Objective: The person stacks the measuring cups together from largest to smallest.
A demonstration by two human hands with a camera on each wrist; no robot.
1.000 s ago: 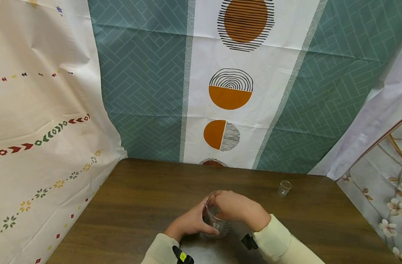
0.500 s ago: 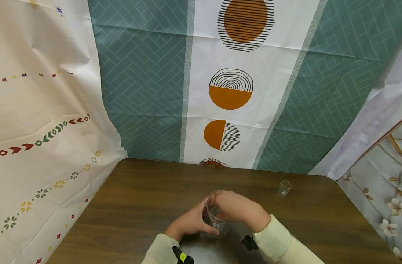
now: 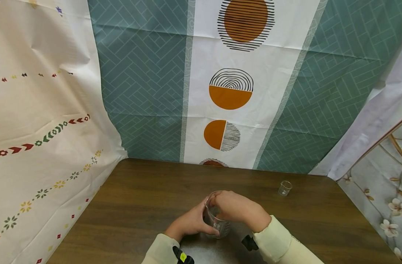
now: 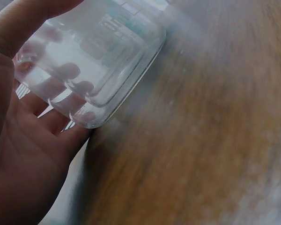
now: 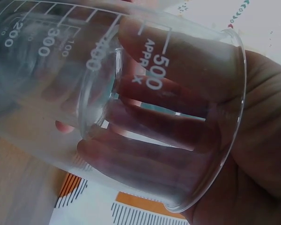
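Observation:
A large clear glass beaker point(image 3: 223, 228) with white graduations up to 500 stands tilted near the table's front edge. My left hand point(image 3: 192, 222) wraps its side, thumb in front and fingers around the back, as the left wrist view shows. Inside it sits a smaller glass beaker point(image 5: 86, 107), whose rim and markings show through the outer wall in the right wrist view. My right hand point(image 3: 238, 207) reaches in through the large beaker's mouth. Its fingers point(image 5: 131, 159) and thumb hold the inner beaker at its rim. In the head view the right hand mostly covers the opening.
A small glass beaker point(image 3: 285, 188) stands at the back right of the brown wooden table point(image 3: 148, 194). A patterned cloth point(image 3: 154, 91) hangs along the far edge, with more cloth to the left and right. Black straps sit on both wrists.

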